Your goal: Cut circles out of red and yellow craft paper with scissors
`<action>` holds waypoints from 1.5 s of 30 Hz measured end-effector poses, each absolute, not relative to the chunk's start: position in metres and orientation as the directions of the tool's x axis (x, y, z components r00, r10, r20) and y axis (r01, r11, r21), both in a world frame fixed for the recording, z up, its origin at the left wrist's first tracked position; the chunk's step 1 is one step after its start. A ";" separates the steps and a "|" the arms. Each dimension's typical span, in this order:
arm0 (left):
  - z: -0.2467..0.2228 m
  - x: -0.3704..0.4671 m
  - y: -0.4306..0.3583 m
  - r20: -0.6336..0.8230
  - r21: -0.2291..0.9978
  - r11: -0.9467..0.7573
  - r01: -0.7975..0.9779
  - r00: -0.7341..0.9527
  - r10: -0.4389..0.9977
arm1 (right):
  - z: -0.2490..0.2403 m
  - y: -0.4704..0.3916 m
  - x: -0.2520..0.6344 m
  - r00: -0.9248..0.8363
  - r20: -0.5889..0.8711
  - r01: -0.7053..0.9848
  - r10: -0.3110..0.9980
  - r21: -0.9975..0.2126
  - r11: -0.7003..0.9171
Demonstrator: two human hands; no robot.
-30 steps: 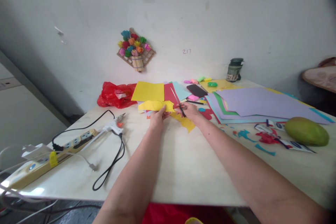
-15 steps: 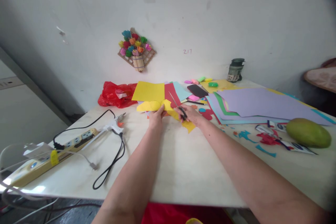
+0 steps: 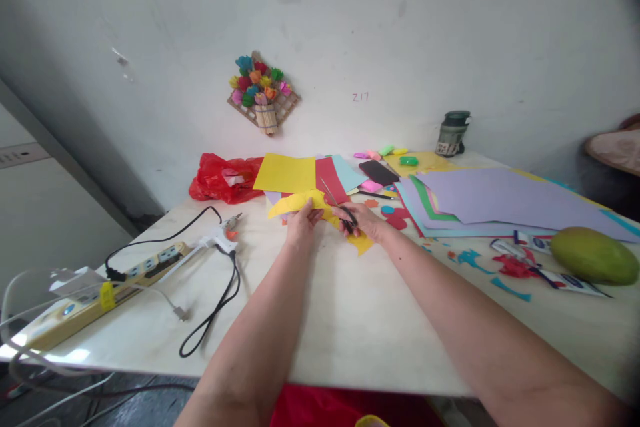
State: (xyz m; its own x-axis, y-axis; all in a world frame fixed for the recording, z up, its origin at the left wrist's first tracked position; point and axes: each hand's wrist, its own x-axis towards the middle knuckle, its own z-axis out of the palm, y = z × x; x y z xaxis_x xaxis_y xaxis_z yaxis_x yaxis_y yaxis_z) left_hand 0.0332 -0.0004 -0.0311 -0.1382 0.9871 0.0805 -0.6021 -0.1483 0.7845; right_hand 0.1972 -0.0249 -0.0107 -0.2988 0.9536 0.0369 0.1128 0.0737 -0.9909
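My left hand pinches a cut strip of yellow paper, whose free end reaches out to the left. Closed around the black handles of the scissors is my right hand; the blades point up and to the left, beside the yellow paper. More yellow paper hangs below my right hand with a pointed end. Behind my hands lie a flat yellow sheet and a red sheet.
A glue gun and a power strip with cords lie left, near a red plastic bag. Stacked coloured sheets, a mango, a phone and blue scraps lie right.
The yellow strip in my left hand has turned, and its free end has dropped a little. The whole view has shifted slightly. Both hands keep their holds.
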 end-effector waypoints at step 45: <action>-0.025 0.041 -0.004 -0.041 0.757 -0.084 -0.648 -0.175 0.984 | -0.012 -0.029 0.181 -0.269 0.052 -0.057 0.962 -0.998 0.038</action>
